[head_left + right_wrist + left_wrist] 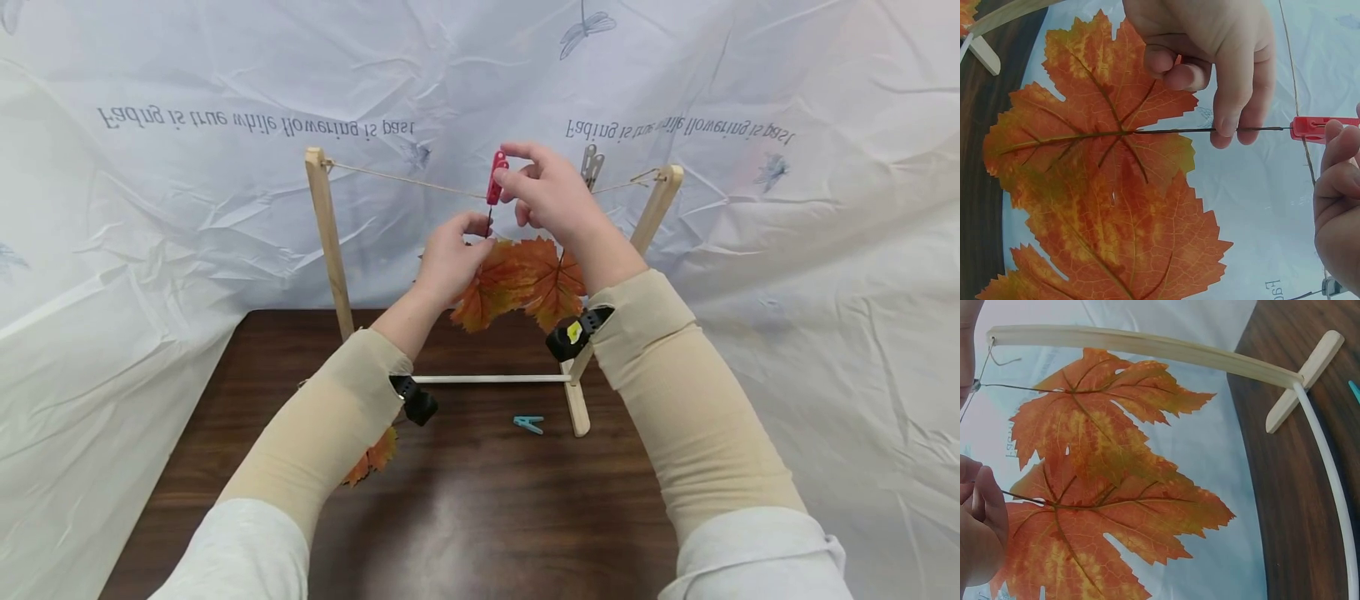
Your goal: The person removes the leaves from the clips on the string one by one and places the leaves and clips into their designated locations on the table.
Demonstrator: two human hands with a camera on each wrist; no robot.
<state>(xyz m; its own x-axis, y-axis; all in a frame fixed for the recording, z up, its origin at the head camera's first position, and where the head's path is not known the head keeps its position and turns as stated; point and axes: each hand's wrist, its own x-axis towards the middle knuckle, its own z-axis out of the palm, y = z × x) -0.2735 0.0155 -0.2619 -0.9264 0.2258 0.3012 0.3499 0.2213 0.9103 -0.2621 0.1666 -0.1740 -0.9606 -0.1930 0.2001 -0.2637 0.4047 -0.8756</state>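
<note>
My left hand point(452, 254) pinches the dark stem point(1175, 130) of an orange artificial maple leaf point(1091, 119) between thumb and fingers. The leaf hangs below that hand. Above it, my right hand point(551, 192) holds a red clothespin point(497, 177) between thumb and index finger. The clothespin sits at the thin string point(408, 181), and the stem's tip meets its lower end. A second orange leaf point(1097, 412) hangs alongside, partly overlapping the first, below a grey clothespin point(592, 167) on the same string.
The string spans two wooden posts point(330, 242), joined low down by a white rod point(491, 379). A blue clothespin point(528, 423) lies on the dark wooden table point(450, 517). Another orange leaf point(372, 458) lies partly behind my left forearm. White printed cloth point(480, 67) hangs behind.
</note>
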